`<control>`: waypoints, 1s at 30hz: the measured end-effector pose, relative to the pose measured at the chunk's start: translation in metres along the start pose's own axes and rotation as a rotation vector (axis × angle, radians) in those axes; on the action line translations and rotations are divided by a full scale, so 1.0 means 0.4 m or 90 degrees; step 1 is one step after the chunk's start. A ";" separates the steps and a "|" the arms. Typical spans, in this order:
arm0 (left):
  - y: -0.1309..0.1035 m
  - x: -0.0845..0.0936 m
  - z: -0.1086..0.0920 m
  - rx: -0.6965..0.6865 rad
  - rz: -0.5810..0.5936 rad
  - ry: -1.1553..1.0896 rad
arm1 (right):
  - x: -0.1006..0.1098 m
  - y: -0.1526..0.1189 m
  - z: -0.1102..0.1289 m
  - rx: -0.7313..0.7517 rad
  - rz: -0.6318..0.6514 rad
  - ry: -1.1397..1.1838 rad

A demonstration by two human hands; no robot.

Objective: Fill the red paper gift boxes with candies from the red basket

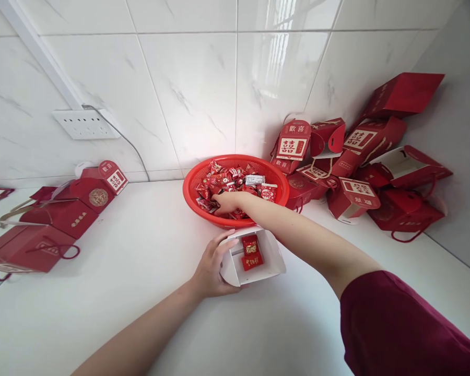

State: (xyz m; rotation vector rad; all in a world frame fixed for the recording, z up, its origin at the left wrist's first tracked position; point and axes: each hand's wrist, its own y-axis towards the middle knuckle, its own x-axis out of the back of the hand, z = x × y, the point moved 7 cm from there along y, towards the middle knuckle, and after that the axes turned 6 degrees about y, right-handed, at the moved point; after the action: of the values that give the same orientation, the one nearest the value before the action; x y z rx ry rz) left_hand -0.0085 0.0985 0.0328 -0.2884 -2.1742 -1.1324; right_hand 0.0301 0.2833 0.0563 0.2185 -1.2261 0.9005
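Note:
My left hand [215, 269] is closed around the side of an open box [272, 256] with white inner walls. Two red-wrapped candies [252, 261] lie inside it. Just behind, my right hand [227, 202] reaches into a red plastic basket [191, 196] filled with wrapped candies [223, 180], mostly red with a silvery one [255, 180] among them. Its fingers are bent down into the candies, their tips partly hidden, so what they grip does not show. My right forearm passes over the basket's front rim and the box's right corner.
Red gift boxes [58, 214] stand in a row on the left of the white table [141, 250]. More red boxes [360, 141] are piled at the right, against the tiled wall [196, 94]. A socket panel [85, 124] with a grey cable is on the wall.

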 end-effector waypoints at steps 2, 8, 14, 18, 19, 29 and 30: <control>0.003 0.001 0.001 0.007 0.001 -0.005 | -0.007 0.008 0.006 -0.008 0.011 -0.011; 0.006 0.000 -0.001 0.008 0.001 -0.011 | 0.007 -0.006 0.003 0.027 0.006 -0.017; 0.006 0.000 0.011 0.037 -0.003 -0.059 | 0.089 -0.106 0.023 0.113 -0.146 0.077; -0.001 -0.006 0.039 0.102 -0.012 -0.113 | 0.136 -0.306 0.066 0.250 -0.398 0.239; -0.002 -0.009 0.046 0.115 -0.014 -0.135 | 0.127 -0.357 0.070 0.251 -0.434 0.251; 0.007 -0.015 0.050 0.134 0.000 -0.202 | -0.073 -0.601 0.041 0.203 -0.373 0.145; 0.007 -0.016 0.049 0.139 0.005 -0.214 | -0.082 -0.614 0.025 0.198 -0.414 0.160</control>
State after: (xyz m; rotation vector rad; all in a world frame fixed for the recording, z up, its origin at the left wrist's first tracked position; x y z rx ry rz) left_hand -0.0112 0.1164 0.0226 -0.4139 -2.5640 -0.8808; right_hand 0.1919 0.1023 0.1071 0.6889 -0.7022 0.5178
